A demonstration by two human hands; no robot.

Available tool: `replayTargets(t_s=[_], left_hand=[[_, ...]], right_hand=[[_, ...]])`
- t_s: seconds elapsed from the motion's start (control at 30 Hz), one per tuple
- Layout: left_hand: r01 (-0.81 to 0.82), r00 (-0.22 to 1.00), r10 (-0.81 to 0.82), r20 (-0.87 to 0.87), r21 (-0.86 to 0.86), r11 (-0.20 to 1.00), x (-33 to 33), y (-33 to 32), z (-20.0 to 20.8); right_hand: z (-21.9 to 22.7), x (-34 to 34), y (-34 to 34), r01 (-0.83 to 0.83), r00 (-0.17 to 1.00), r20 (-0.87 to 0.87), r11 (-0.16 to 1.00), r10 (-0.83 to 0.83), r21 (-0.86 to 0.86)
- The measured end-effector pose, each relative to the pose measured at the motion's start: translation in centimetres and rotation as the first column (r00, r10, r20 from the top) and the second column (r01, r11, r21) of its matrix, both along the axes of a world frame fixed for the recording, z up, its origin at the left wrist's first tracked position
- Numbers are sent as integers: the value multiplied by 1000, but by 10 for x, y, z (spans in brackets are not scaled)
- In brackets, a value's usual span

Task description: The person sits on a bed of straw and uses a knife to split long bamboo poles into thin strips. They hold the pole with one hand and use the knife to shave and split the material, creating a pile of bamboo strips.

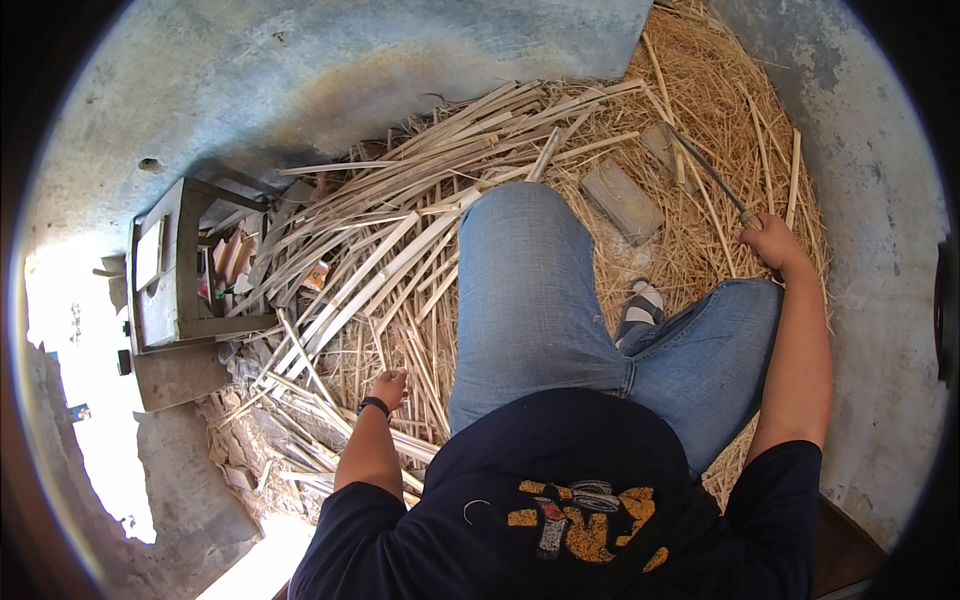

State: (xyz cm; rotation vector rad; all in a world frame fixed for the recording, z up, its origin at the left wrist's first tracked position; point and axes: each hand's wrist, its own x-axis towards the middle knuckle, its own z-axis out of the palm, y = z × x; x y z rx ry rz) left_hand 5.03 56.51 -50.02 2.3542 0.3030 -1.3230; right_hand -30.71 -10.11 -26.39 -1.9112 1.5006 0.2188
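Note:
My right hand [775,243] is wrapped round the handle of a sickle [708,168] beside my right knee. Its long, thin, slightly curved blade points away and to the left, over loose straw [735,110]. Low on my left, my left hand [390,388] has its fingers curled in, close to pale split bamboo strips [400,255]. Whatever may be inside those fingers is hidden. Many strips lie in a loose heap beyond and left of my left leg. One strip end [545,153] pokes out past my left knee.
A grey brick [622,200] lies in the straw beyond my foot [642,303], with another block [660,150] behind it. At left a wooden frame [160,265] stands against the wall, bits of litter inside it. Bare plaster walls [860,150] close in on the right and far side.

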Motion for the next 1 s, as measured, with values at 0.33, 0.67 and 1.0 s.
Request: replayTargets(t_s=[0.33, 0.67, 1.0], left_hand=[[-9, 1000, 10, -17, 11, 1000, 1, -2, 3], [17, 1000, -17, -1, -11, 1000, 7, -1, -10], [-9, 999, 9, -31, -17, 1000, 7, -10, -12]], right_hand=[[-4, -2, -4, -28, 1000, -10, 999, 28, 18], [5, 5, 4, -29, 999, -14, 1000, 29, 12], [-2, 1, 0, -33, 999, -11, 999, 33, 21]])
